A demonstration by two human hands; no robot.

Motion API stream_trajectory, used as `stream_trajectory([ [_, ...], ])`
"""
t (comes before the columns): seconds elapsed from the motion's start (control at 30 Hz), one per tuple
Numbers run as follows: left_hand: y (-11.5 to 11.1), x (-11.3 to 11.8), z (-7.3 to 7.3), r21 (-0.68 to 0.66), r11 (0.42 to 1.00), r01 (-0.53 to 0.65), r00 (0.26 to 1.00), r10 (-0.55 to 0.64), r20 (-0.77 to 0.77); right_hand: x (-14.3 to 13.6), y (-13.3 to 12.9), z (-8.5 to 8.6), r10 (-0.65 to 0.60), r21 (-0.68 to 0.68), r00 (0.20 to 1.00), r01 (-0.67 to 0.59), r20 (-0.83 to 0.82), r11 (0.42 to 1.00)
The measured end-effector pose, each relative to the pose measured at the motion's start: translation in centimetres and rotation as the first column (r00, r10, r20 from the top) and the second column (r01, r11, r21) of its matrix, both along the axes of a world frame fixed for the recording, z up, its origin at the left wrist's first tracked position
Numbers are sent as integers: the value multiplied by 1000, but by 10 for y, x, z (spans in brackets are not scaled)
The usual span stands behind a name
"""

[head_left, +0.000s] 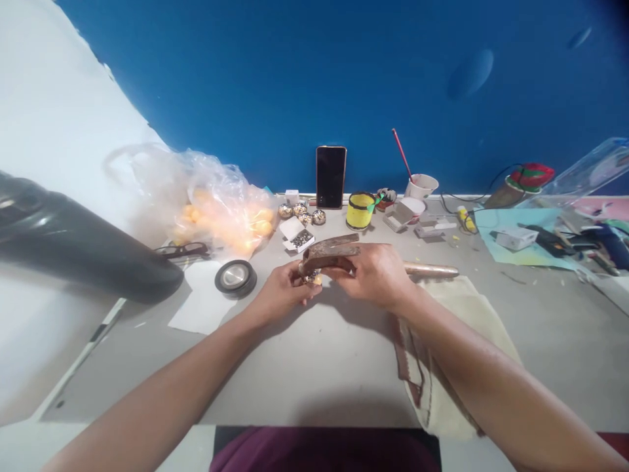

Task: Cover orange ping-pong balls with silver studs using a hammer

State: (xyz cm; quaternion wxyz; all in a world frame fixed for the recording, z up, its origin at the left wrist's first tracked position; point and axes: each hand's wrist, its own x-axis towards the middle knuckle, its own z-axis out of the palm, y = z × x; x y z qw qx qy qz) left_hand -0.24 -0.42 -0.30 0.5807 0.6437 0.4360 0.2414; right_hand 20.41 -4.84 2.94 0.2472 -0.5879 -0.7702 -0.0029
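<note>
Small round ball, yellow-orange with silvery and dark spots, sits low over desk between both hands, partly hidden by fingers; left hand grasping it in fingertips

Right hand clenched round worn brown two-pronged tool, pliers-like, head end close at ball; cannot tell if jaws touch it

Beyond, shiny speckled gold-and-dark balls beside small white cardboard box of dark studs

Marks on white paper cup too small to read from here
</note>
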Motion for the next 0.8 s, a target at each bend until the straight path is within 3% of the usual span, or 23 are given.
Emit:
stream_trajectory([
  [0.37, -2, 1, -1, -55, 998, -2, 994, 8, 108, 1, 1, 7, -108, -55, 992, 111, 60, 992],
  [0.8, 2, -1, -8, -97, 995, -14, 976, 35, 215, 3, -1, 9, -82, -38, 996, 84, 47, 996],
])
